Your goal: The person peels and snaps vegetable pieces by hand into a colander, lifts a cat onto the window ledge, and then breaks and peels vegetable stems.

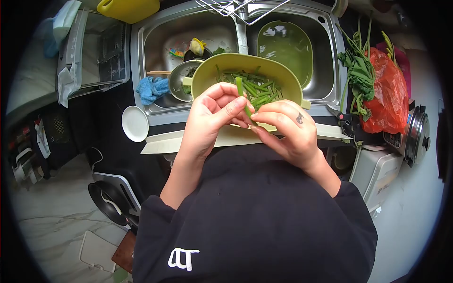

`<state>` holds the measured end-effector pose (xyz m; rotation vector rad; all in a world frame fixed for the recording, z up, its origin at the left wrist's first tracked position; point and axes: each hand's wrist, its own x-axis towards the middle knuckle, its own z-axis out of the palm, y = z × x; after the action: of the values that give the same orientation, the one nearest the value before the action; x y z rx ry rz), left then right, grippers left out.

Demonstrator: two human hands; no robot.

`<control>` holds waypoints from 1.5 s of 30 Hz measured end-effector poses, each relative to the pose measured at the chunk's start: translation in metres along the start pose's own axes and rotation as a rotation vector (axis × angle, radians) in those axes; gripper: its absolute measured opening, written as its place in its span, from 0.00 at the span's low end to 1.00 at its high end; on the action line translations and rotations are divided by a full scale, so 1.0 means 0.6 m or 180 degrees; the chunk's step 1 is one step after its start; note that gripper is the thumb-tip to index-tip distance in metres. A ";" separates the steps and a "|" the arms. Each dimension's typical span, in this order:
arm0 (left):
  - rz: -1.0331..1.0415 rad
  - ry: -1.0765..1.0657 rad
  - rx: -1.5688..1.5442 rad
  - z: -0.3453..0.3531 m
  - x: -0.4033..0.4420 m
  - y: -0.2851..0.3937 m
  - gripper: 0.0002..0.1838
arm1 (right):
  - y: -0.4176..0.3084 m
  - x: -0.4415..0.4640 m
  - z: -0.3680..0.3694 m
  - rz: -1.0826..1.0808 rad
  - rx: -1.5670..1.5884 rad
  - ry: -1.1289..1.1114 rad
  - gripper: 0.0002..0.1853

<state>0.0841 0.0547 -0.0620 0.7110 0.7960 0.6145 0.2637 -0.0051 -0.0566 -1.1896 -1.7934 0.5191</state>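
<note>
A green vegetable stem [239, 88] stands nearly upright between my fingers. My left hand [212, 111] is closed around it, thumb laid across its side. The fingertips of my right hand [290, 129] pinch at its lower end, close to the left fingertips. Just beyond both hands sits an olive-green basin [204, 70], set across the front of the sink. Inside it lie several cut stem pieces [259, 89]. My fingers partly hide the near side of the basin.
A double sink [336, 70] lies ahead, with a green tub of water [288, 42] at right. A metal pot [178, 81], blue cloth [152, 89] and white dish [135, 123] are at left. Leafy greens [358, 66], a red bag [384, 89] and scissors [347, 118] lie at right.
</note>
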 end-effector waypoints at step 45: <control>0.0471 -0.0480 -0.0584 0.047 -0.131 0.019 0.03 | -0.113 0.017 -0.046 -0.0475 -0.0082 -0.0153 0.14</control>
<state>0.0603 -0.0038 -0.0065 0.6430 0.5429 0.7483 0.2512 -0.0300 0.0121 -1.0586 -1.9176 0.4421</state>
